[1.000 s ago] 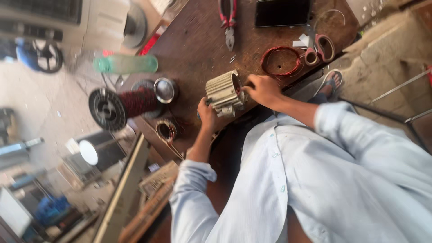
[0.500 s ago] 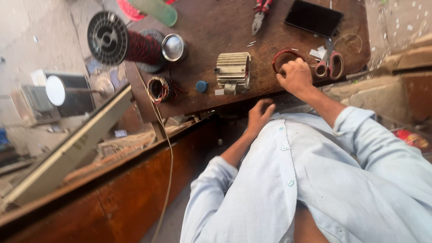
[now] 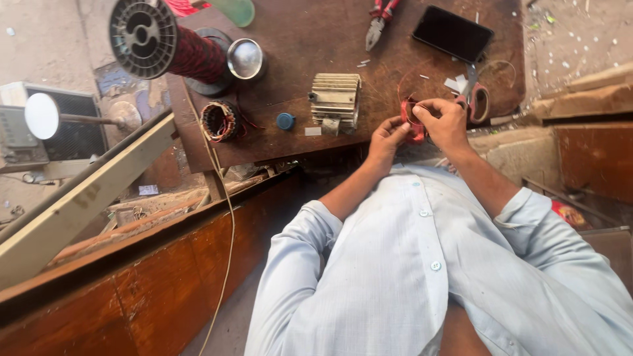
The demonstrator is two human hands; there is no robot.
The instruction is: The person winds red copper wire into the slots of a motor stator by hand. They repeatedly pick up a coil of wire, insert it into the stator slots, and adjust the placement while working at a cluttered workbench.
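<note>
— While both hands work at the near edge of the counter [image 3: 297, 46], what have your fingers got hold of?

— A small coil of red wire [image 3: 414, 125]. My left hand [image 3: 386, 138] closes round its lower loop from the near side, and my right hand [image 3: 443, 122] pinches the top between thumb and forefinger. Both sets of fingers are shut on it, so the loop stays taut and just clear of the wood, over the right-hand part of the counter.

— Why hold it up rather than lay it down?

— I judge that a limp coil keeps its shape better gripped at two points.

— And the rest?

— A finned metal motor core [image 3: 335, 99] sits just left of my hands, within easy reach. Scissors [image 3: 476, 99] lie just to the right, pliers [image 3: 377, 20] and a dark phone [image 3: 452, 33] farther off. At far left stands a big spool of red wire [image 3: 175, 49], with a smaller wound coil [image 3: 219, 121] near it and a blue cap [image 3: 285, 120] between that and the core.
</note>
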